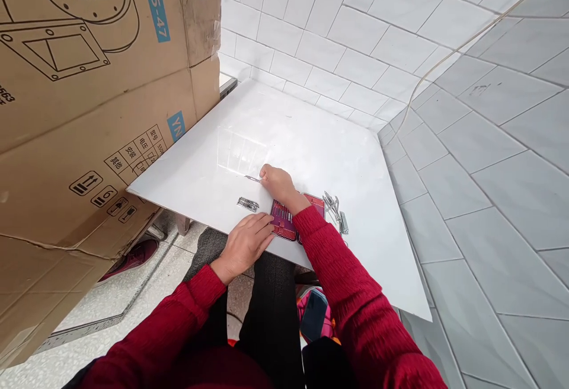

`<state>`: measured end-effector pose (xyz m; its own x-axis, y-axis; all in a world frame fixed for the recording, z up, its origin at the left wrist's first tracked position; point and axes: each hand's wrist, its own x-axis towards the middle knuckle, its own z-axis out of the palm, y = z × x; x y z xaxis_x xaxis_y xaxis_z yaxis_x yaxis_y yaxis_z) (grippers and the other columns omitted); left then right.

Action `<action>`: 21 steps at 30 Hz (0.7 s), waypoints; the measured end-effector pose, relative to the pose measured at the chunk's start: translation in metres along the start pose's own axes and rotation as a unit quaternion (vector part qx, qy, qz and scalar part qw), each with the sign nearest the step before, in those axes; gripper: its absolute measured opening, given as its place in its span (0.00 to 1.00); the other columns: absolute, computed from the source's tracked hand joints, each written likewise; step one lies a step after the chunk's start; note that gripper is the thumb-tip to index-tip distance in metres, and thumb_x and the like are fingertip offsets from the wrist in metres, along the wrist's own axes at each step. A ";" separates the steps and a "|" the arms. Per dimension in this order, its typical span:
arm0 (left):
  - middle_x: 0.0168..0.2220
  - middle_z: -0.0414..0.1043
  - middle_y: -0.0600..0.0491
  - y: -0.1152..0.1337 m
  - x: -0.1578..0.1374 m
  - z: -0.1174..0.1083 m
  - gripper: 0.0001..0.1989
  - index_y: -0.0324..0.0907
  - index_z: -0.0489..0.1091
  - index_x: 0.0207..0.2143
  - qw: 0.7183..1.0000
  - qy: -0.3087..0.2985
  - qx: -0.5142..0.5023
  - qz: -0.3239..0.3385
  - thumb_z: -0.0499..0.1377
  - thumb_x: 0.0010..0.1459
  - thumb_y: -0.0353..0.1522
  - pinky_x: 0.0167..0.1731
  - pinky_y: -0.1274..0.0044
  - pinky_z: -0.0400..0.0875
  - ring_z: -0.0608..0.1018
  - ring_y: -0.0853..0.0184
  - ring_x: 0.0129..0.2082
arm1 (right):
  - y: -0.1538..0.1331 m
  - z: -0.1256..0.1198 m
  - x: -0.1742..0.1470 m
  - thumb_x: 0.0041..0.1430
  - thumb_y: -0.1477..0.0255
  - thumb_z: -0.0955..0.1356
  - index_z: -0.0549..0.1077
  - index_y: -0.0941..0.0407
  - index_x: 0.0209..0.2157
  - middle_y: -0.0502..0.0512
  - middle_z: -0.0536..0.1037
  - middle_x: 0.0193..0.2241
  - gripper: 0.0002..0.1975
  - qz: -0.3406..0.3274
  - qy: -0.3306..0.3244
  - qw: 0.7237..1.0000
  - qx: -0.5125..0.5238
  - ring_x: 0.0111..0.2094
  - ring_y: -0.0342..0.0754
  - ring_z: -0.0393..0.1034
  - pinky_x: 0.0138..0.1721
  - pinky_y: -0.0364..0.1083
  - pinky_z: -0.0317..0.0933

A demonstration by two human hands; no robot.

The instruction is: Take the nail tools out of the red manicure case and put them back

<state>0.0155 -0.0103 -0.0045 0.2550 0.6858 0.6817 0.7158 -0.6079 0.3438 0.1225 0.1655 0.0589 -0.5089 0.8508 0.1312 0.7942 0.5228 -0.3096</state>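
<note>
My right hand point(276, 184) is closed in a fist above the table, with a thin metal manicure tool point(252, 178) sticking out to its left. The tool's exact kind is too small to make out. My left hand point(247, 241) lies with its fingers stretched out, fingertips at the left edge of a manicure case point(284, 229). Dark red lining shows in the opened case, and several slim metal tools sit in a row inside. My right forearm hides part of it. Left of the case lies a small group of metal nail clippers point(248, 203).
Several loose metal tools point(334, 210) lie right of the case on the white tabletop point(355, 163). A large cardboard box point(89, 110) stands at the left. Tiled walls point(489, 140) border the back and right. Below the table is a phone point(313, 314) on a pink item.
</note>
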 end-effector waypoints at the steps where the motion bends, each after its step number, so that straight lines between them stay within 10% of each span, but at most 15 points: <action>1: 0.53 0.80 0.47 0.000 0.000 -0.001 0.09 0.44 0.76 0.51 1.000 -0.001 0.004 0.001 0.58 0.72 0.31 0.55 0.63 0.79 0.81 0.58 0.56 | 0.000 0.000 -0.002 0.63 0.78 0.63 0.75 0.54 0.45 0.54 0.81 0.37 0.13 -0.003 0.030 0.999 0.043 0.37 0.51 0.74 0.42 0.48 0.64; 5: 0.54 0.80 0.47 0.000 0.001 -0.003 0.08 0.43 0.76 0.49 1.000 -0.004 0.018 0.015 0.58 0.72 0.31 0.56 0.64 0.78 0.81 0.59 0.55 | 0.006 -0.004 -0.010 0.63 0.70 0.64 0.76 0.55 0.43 0.53 0.80 0.36 0.11 0.028 0.139 0.951 0.276 0.36 0.48 0.72 0.43 0.47 0.67; 10: 0.54 0.80 0.47 -0.001 0.004 -0.006 0.09 0.43 0.76 0.49 0.999 -0.008 0.031 0.025 0.57 0.73 0.33 0.57 0.63 0.78 0.81 0.58 0.56 | 0.028 -0.014 -0.035 0.52 0.59 0.74 0.74 0.54 0.34 0.45 0.71 0.20 0.14 0.127 0.096 0.826 0.541 0.21 0.42 0.62 0.23 0.42 0.56; 14: 0.54 0.81 0.47 -0.001 0.006 -0.007 0.08 0.43 0.76 0.48 0.998 -0.014 0.048 0.028 0.58 0.73 0.33 0.57 0.63 0.77 0.82 0.58 0.56 | 0.053 -0.021 -0.056 0.46 0.55 0.78 0.72 0.55 0.31 0.54 0.81 0.31 0.21 0.123 0.086 0.754 0.640 0.22 0.40 0.66 0.19 0.40 0.50; 21: 0.54 0.81 0.47 -0.002 0.009 -0.008 0.07 0.43 0.75 0.49 0.998 -0.025 0.054 0.037 0.58 0.73 0.32 0.57 0.64 0.77 0.82 0.58 0.56 | 0.080 -0.025 -0.072 0.52 0.61 0.76 0.74 0.56 0.37 0.51 0.80 0.29 0.16 0.132 0.087 0.749 0.643 0.25 0.41 0.71 0.25 0.41 0.62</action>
<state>0.0109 -0.0058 0.0056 0.3392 0.6620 0.6683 0.7595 -0.6120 0.2207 0.2307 0.1468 0.0480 -0.2499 0.9682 -0.0077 -0.1751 -0.0530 -0.9831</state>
